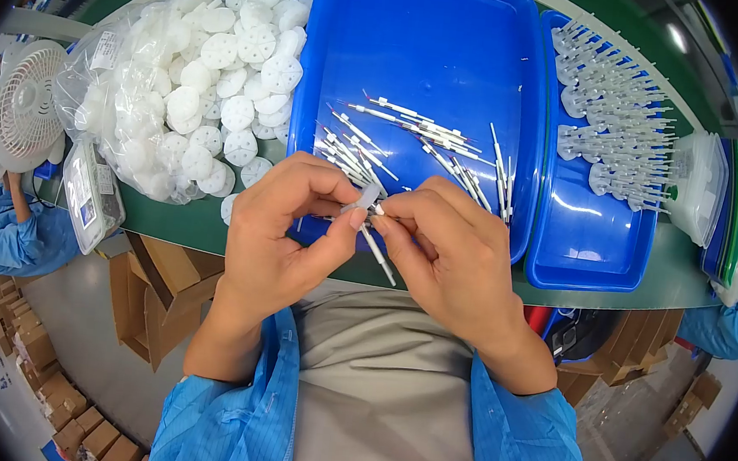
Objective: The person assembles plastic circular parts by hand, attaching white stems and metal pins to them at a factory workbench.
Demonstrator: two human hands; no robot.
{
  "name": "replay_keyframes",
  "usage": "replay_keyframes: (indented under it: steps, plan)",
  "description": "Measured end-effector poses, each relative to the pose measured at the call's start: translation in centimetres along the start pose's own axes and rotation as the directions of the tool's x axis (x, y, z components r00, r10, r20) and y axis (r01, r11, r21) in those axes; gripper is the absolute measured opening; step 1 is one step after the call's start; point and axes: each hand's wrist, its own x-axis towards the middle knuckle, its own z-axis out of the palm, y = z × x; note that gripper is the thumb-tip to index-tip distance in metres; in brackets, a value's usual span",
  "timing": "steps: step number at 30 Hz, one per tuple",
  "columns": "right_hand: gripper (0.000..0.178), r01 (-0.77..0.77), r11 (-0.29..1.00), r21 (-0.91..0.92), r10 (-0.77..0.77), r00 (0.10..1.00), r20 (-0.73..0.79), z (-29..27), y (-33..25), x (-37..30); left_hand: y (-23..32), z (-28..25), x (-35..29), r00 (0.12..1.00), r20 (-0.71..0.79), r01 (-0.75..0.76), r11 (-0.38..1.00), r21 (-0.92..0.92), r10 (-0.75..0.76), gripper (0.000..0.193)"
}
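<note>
Both of my hands meet in front of my body, over the near edge of the blue tray. My left hand (295, 224) pinches a small translucent white plastic piece (367, 197), seen nearly edge-on, between thumb and forefinger. My right hand (447, 242) is closed at the fingertips right beside it, around a thin white rod (379, 256). The rod's lower end sticks out below my fingers, tilted down to the right. How rod and piece touch is hidden by the fingertips. More thin white rods (435, 131) with fine tips lie loosely in the large blue tray (429, 43).
A clear bag (100, 88) spills many white perforated discs (239, 114) at left. A smaller blue tray (590, 259) at right holds rows of discs with upright rods (620, 121). A fan (29, 100), a clear box (91, 197), cardboard boxes (162, 291) and another person (22, 231) are around.
</note>
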Motion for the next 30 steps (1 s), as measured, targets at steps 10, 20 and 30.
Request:
replay_keyframes:
  steps: [10, 20, 30]
  plan:
    - [0.022, 0.041, 0.998, 0.042, -0.037, 0.995, -0.094, 0.6, 0.0, -0.3, 0.6, -0.2, 0.4, 0.976, -0.058, -0.207, 0.975, 0.081, 0.212, 0.030]
    - [0.023, -0.017, 0.997, 0.073, 0.020, 0.999, -0.042, -0.1, -0.3, -0.6, 0.3, 0.4, 0.2, 0.976, -0.074, -0.200, 0.978, 0.067, 0.205, 0.027]
    - [0.017, -0.033, 0.893, -0.448, 0.114, 0.981, 0.155, -3.2, 0.8, -0.1, -0.6, -0.4, -0.2, 0.976, -0.065, -0.190, 0.961, 0.199, 0.207, 0.016]
